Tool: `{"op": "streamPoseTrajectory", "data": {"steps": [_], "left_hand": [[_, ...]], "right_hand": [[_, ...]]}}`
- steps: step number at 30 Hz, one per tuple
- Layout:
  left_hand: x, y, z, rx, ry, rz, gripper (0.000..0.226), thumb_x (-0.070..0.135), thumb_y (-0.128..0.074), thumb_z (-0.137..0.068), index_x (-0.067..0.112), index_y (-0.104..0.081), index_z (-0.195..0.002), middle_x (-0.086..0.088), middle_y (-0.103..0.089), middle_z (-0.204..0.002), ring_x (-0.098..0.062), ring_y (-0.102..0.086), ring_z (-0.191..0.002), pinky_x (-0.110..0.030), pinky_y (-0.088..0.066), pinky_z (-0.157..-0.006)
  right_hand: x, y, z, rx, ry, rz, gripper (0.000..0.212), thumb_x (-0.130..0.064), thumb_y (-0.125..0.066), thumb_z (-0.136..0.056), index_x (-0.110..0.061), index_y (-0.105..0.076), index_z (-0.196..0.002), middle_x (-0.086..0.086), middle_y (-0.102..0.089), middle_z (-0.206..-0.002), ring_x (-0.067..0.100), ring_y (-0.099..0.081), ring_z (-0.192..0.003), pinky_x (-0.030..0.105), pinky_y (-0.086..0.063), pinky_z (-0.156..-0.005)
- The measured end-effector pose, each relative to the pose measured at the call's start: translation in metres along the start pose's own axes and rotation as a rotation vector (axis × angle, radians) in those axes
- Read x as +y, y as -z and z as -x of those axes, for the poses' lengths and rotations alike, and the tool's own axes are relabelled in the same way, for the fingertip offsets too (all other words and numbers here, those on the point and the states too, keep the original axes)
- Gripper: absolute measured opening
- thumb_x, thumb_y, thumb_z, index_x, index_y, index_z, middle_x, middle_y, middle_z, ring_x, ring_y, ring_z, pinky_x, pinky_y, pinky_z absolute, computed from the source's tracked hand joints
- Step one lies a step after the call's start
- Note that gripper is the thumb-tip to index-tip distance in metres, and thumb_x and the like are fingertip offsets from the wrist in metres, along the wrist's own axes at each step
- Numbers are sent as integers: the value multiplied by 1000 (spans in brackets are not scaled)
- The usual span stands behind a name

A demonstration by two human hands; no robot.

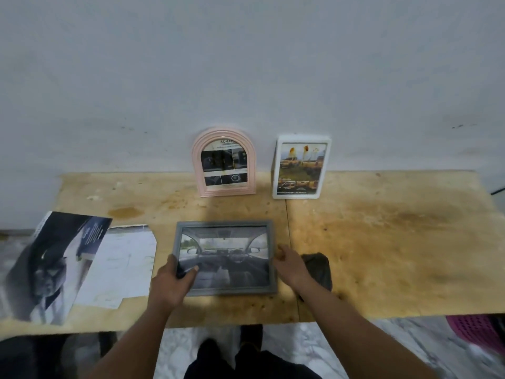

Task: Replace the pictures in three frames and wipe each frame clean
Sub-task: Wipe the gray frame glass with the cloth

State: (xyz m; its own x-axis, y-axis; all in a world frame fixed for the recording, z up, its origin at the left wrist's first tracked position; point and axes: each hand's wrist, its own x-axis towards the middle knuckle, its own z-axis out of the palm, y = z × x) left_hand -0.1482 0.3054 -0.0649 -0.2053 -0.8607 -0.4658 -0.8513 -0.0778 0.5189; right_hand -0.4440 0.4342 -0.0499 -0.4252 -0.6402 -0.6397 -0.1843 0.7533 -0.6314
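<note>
A: Grey frame (225,257) flat on plywood table (396,242), between both hands. Left hand (170,283) gripping left edge, thumb (191,270) over glass, fingers curled beneath.

B: Right hand (291,265)?

A: Fingers loosely spread, touching right edge. Dark cloth (318,269) just beyond knuckles.

B: Handling?

A: Probably light, rigid; glass likely slippery, breakable. Best held by borders, not the pane.
</note>
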Motion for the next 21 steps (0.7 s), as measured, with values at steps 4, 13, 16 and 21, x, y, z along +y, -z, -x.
{"op": "streamPoseTrajectory", "data": {"steps": [4,13,16,21], "left_hand": [[7,-3,-8,41,158,73,51,76,-65,-80,28,-48,-89,-8,-62,-98,-34,-61,-91,-44,-51,-83],[12,13,2,5,244,563,27,33,-73,-93,6,-71,-94,-4,-73,-66,-10,-74,-60,-21,-57,-53],[6,28,-1,152,144,570,18,38,-71,-95,21,-74,-87,-10,-75,-72,-32,-75,-70,-45,-64,-66],[7,80,-17,320,38,611,16,35,-60,-102,27,-71,-93,12,-73,-80,-10,-72,-70,-27,-59,-69]], "right_hand": [[-10,-19,-19,15,-69,-3,47,-36,-66,-90,-12,-59,-131,10,-66,-126,26,-64,-109,41,-57,-91],[-10,-15,-19,39,-95,-158,9,-19,-69,-95,-11,-68,-97,5,-69,-91,30,-66,-94,36,-51,-74],[-30,-19,-10,67,-41,-208,10,-21,-71,-96,-23,-63,-101,-6,-68,-90,19,-67,-90,26,-52,-71],[-80,-46,-9,101,79,-220,42,-25,-73,-94,-20,-58,-132,6,-73,-101,24,-72,-85,32,-59,-67]]}}
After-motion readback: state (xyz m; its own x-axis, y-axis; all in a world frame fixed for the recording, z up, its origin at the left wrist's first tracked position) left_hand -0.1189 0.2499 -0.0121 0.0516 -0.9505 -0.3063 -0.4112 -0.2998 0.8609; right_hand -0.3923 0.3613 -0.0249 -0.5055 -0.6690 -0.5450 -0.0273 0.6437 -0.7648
